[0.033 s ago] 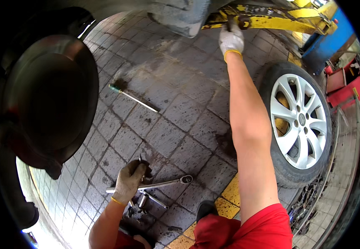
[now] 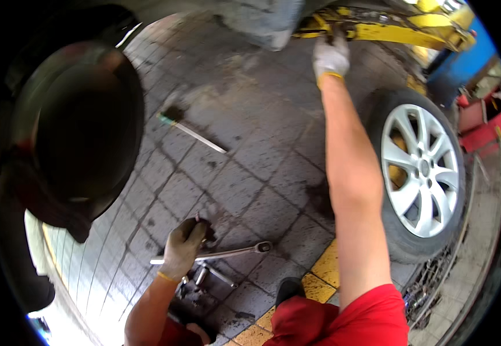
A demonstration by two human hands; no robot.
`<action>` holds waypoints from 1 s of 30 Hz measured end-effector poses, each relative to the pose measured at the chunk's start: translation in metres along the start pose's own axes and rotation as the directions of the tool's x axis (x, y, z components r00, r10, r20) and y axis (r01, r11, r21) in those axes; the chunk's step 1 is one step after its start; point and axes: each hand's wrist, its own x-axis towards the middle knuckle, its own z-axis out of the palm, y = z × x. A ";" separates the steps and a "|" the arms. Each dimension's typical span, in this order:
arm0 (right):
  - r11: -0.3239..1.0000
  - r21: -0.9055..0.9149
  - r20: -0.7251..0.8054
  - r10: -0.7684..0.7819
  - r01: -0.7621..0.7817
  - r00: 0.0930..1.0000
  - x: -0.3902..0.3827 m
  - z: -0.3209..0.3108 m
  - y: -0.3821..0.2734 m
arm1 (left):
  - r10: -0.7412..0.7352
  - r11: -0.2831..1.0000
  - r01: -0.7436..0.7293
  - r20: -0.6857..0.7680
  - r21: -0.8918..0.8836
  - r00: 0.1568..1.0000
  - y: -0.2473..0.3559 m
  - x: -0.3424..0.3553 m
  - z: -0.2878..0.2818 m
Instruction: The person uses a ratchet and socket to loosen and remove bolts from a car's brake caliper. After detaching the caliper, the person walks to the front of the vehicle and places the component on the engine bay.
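Observation:
My left hand (image 2: 183, 249), in a pale work glove with dark fingers, is low and left of the middle. Its fingers are closed, and a small tip pokes out above them; the rest of that piece is hidden. Just beneath lies a long silver ratchet wrench (image 2: 242, 251), with a smaller chrome tool (image 2: 223, 277) and several sockets and small parts beside it. My right arm stretches far forward, and the gloved right hand (image 2: 331, 56) has its fingers bent against the yellow lift arm (image 2: 383, 33), gripping its edge. A screwdriver (image 2: 195, 135) with a green handle lies on the paving.
An alloy wheel with its tyre (image 2: 388, 207) lies right of my right arm. A dark round wheel-hub part (image 2: 83, 132) hangs at left, under the raised car body (image 2: 256, 23). Beyond the wheel are a blue lift post (image 2: 467, 60), red boxes (image 2: 490, 130) and a tool tray (image 2: 426, 291).
The view has shifted slightly, so things sit a little farther right, and the picture is more blurred. Both hands keep their places and their grips.

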 end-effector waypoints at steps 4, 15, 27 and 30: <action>0.481 0.629 0.474 0.384 -0.610 0.792 -0.066 -0.053 -0.049 | 0.332 0.933 -0.322 -0.034 0.161 0.943 0.038 -0.020 0.003; 0.721 0.319 0.907 -0.421 -0.615 -0.023 -0.256 -0.174 -0.175 | 0.314 0.889 -0.396 -0.320 -0.232 0.894 0.122 -0.038 -0.006; 0.574 0.798 0.505 -0.803 0.185 0.316 -0.278 -0.148 -0.200 | 0.219 0.697 -0.482 -0.482 -0.532 0.849 0.131 -0.006 -0.019; 0.721 0.691 0.702 -0.648 -0.061 0.293 -0.275 -0.151 -0.211 | 0.246 0.715 -0.473 -0.447 -0.516 0.860 0.126 -0.001 -0.030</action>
